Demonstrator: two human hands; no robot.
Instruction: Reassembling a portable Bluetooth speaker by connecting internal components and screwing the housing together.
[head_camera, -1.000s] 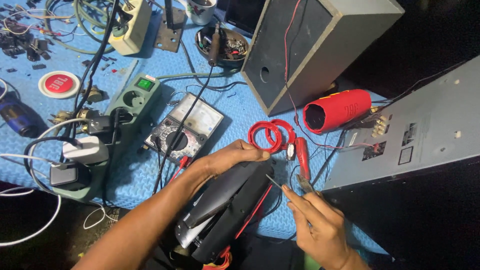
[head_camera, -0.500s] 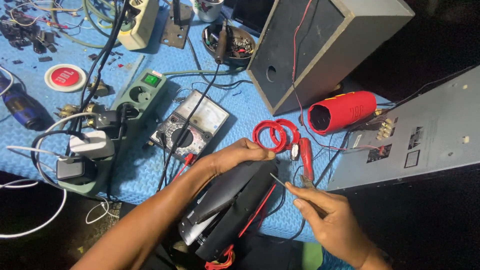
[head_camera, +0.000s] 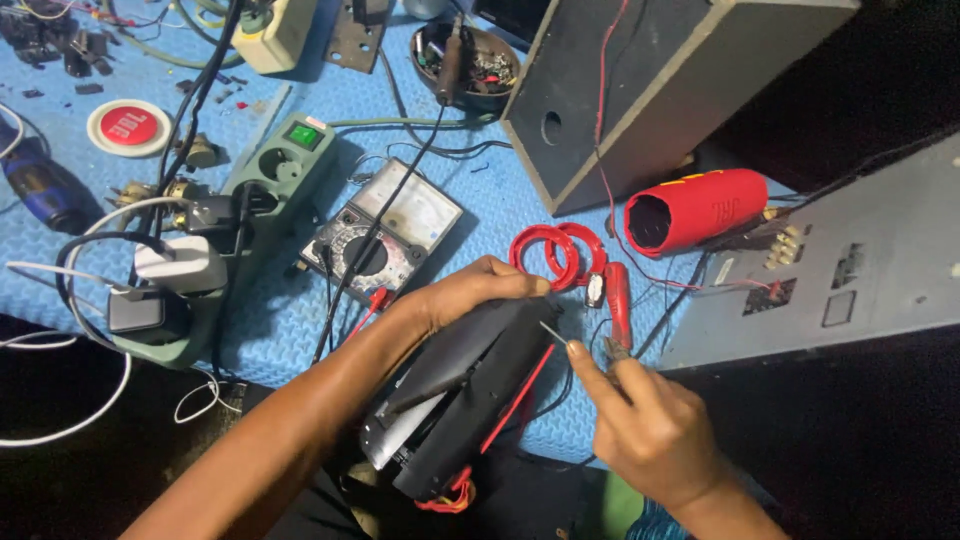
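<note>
At the near edge of the desk (head_camera: 300, 330), we see the left hand (head_camera: 470, 295) clasped over the top end of a black speaker core (head_camera: 455, 400), which lies tilted with red wires along its right side. Just to its right, the right hand (head_camera: 650, 430) pinches a thin metal tool (head_camera: 553, 333), possibly tweezers or a fine screwdriver, though its tip is too small for us to tell; the tip sits at the core's upper right corner. Just beyond the hands lie two red rings (head_camera: 555, 252) and a red probe (head_camera: 618, 300). Farther back toward the middle sits an analogue multimeter (head_camera: 385, 235), with a green power strip (head_camera: 275, 175) to its left holding plugs. To the right lies a red cylindrical speaker shell (head_camera: 695, 210), beside a grey metal chassis (head_camera: 840, 260). At the far edge stand a wooden speaker box (head_camera: 640, 90) and a bowl of small parts (head_camera: 470, 55).
</note>
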